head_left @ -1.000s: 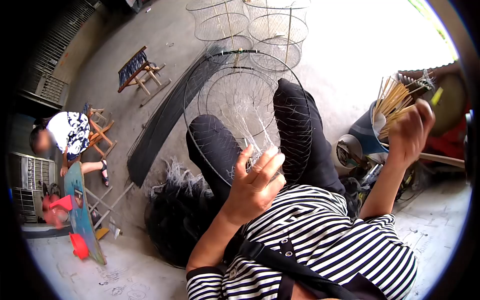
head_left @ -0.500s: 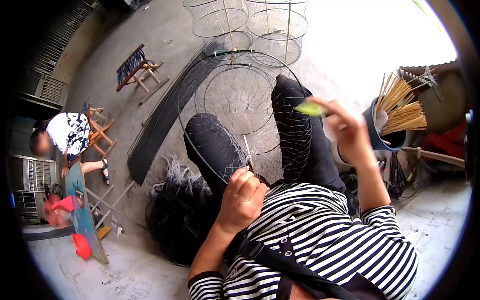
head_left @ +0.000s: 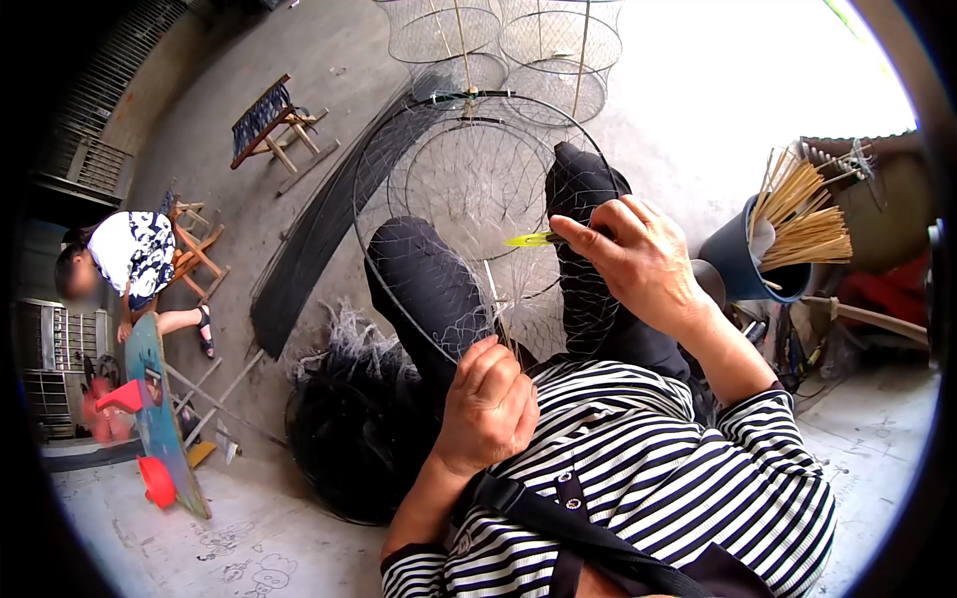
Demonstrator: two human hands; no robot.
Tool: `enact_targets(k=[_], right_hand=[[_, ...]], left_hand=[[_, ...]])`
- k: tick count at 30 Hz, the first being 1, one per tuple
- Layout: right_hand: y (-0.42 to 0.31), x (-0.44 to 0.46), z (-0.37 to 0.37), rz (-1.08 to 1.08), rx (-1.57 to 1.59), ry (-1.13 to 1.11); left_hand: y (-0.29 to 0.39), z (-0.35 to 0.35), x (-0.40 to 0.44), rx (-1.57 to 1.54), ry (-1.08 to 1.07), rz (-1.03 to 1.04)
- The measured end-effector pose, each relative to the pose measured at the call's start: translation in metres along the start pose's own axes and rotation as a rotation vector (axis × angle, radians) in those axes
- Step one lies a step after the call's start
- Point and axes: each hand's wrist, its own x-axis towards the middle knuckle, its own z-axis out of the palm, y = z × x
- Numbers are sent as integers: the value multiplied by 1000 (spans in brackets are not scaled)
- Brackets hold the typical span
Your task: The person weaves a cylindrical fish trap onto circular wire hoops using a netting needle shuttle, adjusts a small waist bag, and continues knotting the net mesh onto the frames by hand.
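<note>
A round hooped net [head_left: 478, 179] of thin mesh rests across my two dark-trousered knees. My left hand [head_left: 488, 409] is closed on the net at its near edge, beside a short pale stick [head_left: 491, 284]. Above the right side of the hoop, my right hand [head_left: 638, 254] pinches a yellow-green netting needle [head_left: 530, 240], its tip pointing left over the mesh.
A blue bucket [head_left: 726, 249] of thin bamboo sticks [head_left: 797, 219] stands at right. Dark netting [head_left: 329, 219] lies on the floor at left. More hooped nets [head_left: 558, 50] stand ahead. A person [head_left: 130, 254] sits at far left by a small table [head_left: 164, 419]. A folding stool [head_left: 269, 130] stands upper left.
My right hand has come from the far right, in over the hoop, with the needle. My left hand has lowered from the raised strands to the net's near edge and closed there.
</note>
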Motion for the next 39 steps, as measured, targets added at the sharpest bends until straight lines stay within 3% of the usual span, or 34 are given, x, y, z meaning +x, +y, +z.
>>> enact_targets(k=[7, 14, 20, 31, 35, 39], right_hand=[[-6, -1, 5, 17, -51, -47], [-8, 12, 32, 117, 350, 218], [-5, 13, 31, 127, 463, 211], [6, 12, 14, 33, 18, 135], [7, 25, 40, 51, 470, 251], [12, 25, 39, 35, 574, 269]], left_hand=[[-1, 1, 3, -32, 1, 4], [-1, 1, 4, -62, 0, -5], [-1, 2, 4, -67, -1, -3], [1, 2, 5, -94, 16, 5], [2, 2, 5, -71, 28, 10], [2, 1, 6, -88, 45, 9]])
